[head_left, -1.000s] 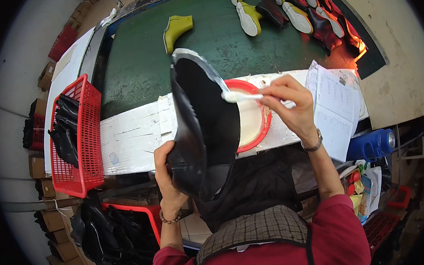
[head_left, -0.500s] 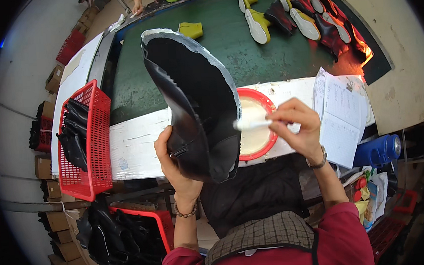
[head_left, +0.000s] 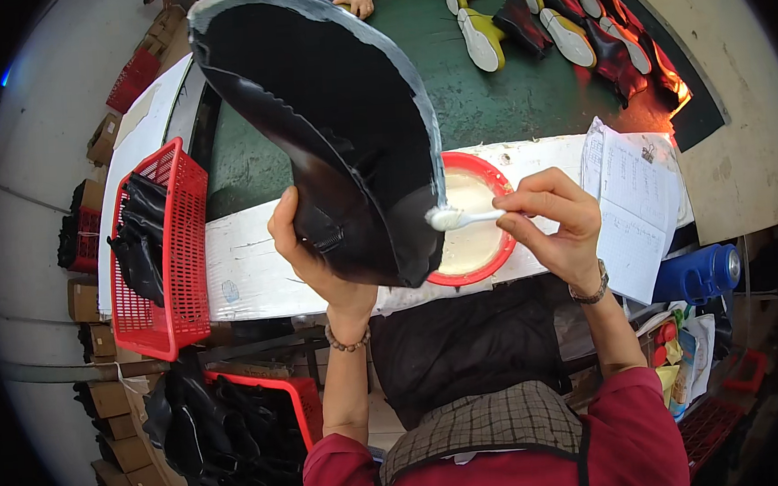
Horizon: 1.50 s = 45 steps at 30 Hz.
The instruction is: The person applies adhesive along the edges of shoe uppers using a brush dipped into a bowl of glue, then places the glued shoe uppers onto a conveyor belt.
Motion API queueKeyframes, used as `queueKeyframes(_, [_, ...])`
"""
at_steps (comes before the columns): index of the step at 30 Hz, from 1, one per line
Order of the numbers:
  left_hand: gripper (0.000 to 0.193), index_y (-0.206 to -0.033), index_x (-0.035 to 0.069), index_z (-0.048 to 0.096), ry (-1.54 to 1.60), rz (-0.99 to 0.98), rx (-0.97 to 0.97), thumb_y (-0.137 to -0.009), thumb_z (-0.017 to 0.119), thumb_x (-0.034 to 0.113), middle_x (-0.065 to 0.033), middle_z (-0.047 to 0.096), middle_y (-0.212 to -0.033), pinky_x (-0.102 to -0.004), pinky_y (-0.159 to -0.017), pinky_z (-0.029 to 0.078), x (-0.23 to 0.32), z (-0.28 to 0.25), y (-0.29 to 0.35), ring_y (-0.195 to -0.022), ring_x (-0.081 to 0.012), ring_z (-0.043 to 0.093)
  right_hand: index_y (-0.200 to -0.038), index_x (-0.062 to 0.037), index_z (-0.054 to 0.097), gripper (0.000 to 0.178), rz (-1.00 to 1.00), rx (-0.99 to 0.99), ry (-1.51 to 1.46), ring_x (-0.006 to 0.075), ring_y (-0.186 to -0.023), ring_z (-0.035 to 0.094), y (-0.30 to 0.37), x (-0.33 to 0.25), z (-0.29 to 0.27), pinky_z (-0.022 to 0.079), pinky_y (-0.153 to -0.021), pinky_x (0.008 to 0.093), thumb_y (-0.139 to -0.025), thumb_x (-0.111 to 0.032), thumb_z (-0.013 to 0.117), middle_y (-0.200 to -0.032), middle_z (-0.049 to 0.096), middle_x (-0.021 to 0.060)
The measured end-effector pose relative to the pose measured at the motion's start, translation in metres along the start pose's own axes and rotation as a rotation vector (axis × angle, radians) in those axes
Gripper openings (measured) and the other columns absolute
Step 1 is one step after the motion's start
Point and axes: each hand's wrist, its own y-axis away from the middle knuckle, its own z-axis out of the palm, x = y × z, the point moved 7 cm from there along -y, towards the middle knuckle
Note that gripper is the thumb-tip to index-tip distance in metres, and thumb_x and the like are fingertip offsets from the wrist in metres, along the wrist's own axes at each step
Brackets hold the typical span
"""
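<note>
My left hand [head_left: 324, 274] grips a black leather boot upper [head_left: 339, 224] by its outer side, with the opening facing up. A white coating runs along the upper's inner rim. Between the thumb and fingers of my right hand [head_left: 561, 223] is a small white-handled brush [head_left: 476, 217], like a toothbrush. Its whitened bristles are at the coated edge on the upper's right side; whether they touch, I cannot tell. Partly behind the upper and brush stands a red bowl [head_left: 495, 266] of cream-coloured liquid, on a white board [head_left: 253, 282].
Beyond the board lies a green belt [head_left: 524, 114] with yellow-green shoes [head_left: 482, 39] and dark red boots. Black uppers fill a red basket [head_left: 189, 255] at left and another red basket [head_left: 302, 400] below. An open notebook [head_left: 628, 211] and blue bottle [head_left: 698, 275] sit right. Another person's hand [head_left: 358, 2] is at the far edge.
The boot upper looks larger and has shifted up and left, now covering the yellow-green shoe behind it. The brush, still in my right hand, has moved slightly up to the upper's edge.
</note>
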Motion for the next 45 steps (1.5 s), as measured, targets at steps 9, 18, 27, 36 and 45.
queueKeyframes(9, [0.078,-0.149,0.003,0.04,-0.092,0.21,0.09,-0.084,0.083,0.015,-0.0162,0.051,-0.133,-0.0396,-0.107,0.043,0.001,0.01,-0.007,-0.126,-0.0316,0.053,-0.099,-0.0024,0.08,0.022,0.085,-0.117,-0.046,0.0127,-0.071,0.064,0.009,-0.015,0.012,0.049,-0.06,0.0255,-0.078,0.0,0.084,-0.087,0.067,0.0055])
queueKeyframes(18, [0.082,-0.148,-0.003,0.046,0.24,-0.67,-0.176,-0.075,0.08,-0.014,-0.0185,0.051,-0.149,-0.0409,-0.112,0.047,-0.12,-0.09,0.067,-0.132,-0.0287,0.056,-0.088,-0.0086,0.077,0.009,0.145,-0.288,0.651,0.0232,-0.074,0.067,0.022,0.06,0.01,0.052,-0.063,0.0376,-0.084,-0.016,0.078,-0.082,0.067,0.004])
queueKeyframes(27, [0.064,-0.115,-0.018,0.057,0.928,-1.16,-0.401,-0.051,0.053,-0.015,-0.0211,0.061,-0.067,-0.0334,-0.036,0.033,-0.09,-0.103,0.074,-0.035,-0.02,0.038,-0.098,-0.0111,0.08,0.016,0.229,-0.068,0.142,0.0185,-0.07,0.063,-0.002,0.059,-0.014,0.048,-0.068,0.0315,-0.082,-0.012,0.082,-0.086,0.07,0.0027])
queueKeyframes(36, [0.096,-0.14,-0.012,0.046,0.946,-1.395,0.163,-0.044,0.052,-0.015,-0.0339,0.066,-0.083,-0.0329,-0.032,0.03,-0.094,-0.094,0.084,-0.035,-0.024,0.04,-0.099,-0.0102,0.08,0.018,-0.099,-0.186,0.165,0.0201,-0.092,0.061,-0.024,0.023,0.003,0.044,-0.086,0.0327,-0.081,-0.007,0.082,-0.091,0.068,0.0041])
queueKeyframes(45, [0.095,-0.14,-0.012,0.046,1.088,-1.38,-0.135,-0.045,0.051,-0.015,-0.0342,0.067,-0.083,-0.0329,-0.032,0.029,-0.086,-0.07,0.081,-0.035,-0.0237,0.04,-0.099,-0.0112,0.081,0.017,-0.112,-0.185,0.065,0.0192,-0.091,0.063,-0.048,0.009,0.025,0.043,-0.089,0.034,-0.082,-0.01,0.082,-0.092,0.069,0.0016])
